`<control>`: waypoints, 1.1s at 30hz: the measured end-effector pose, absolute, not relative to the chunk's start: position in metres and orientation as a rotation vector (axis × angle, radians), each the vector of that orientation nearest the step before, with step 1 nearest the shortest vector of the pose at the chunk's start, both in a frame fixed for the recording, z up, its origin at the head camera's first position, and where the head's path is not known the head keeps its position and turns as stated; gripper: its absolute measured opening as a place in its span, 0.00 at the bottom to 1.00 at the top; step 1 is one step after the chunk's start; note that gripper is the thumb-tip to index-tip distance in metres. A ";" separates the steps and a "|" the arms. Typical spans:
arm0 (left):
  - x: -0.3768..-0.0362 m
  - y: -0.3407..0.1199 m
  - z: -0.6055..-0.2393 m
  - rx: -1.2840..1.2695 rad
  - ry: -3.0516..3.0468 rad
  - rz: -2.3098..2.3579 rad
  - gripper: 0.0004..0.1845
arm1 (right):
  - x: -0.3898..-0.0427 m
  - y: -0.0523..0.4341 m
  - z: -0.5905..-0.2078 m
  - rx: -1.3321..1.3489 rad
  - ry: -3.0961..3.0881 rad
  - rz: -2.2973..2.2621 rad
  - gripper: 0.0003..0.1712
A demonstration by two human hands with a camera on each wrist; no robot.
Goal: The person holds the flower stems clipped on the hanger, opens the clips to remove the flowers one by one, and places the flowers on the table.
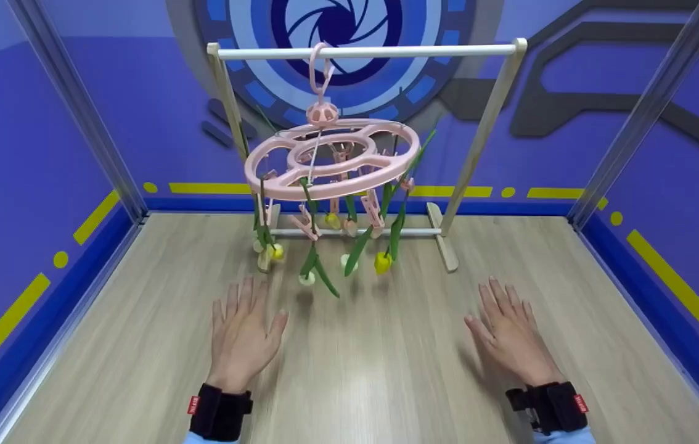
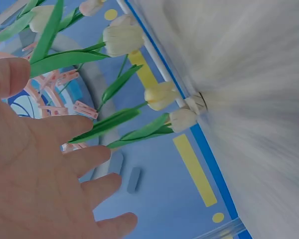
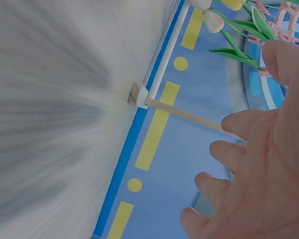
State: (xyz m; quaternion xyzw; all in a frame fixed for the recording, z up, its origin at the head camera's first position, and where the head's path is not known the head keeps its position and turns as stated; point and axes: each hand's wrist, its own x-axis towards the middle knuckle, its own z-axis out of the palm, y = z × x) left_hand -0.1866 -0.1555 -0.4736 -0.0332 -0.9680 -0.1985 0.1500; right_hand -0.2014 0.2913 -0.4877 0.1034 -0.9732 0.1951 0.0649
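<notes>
My left hand (image 1: 243,342), fingers straight and spread, is over the table in front of the rack's left foot and holds nothing. Over to the right, my right hand (image 1: 513,339) has its fingers extended, also with nothing in it. Between and beyond the hands a pink clip hanger (image 1: 332,185) hangs by its hook from a rack. Artificial tulips dangle head-down from its clips, among them a yellow tulip (image 1: 383,263) and a white tulip (image 1: 307,279). In the left wrist view, the spread fingers overlap the leaves of a pale tulip (image 2: 123,40).
The wooden rack has a white top bar (image 1: 411,51) and a right post (image 1: 485,132) on a flat foot (image 1: 443,240). Blue printed walls (image 1: 664,259) enclose the wood-grain table (image 1: 362,382) at the back and both sides, with metal corner posts (image 1: 78,111).
</notes>
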 end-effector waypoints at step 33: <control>-0.208 -0.126 -0.442 -0.151 -2.624 -1.002 0.26 | -0.220 0.259 -0.461 0.411 -2.539 0.972 0.24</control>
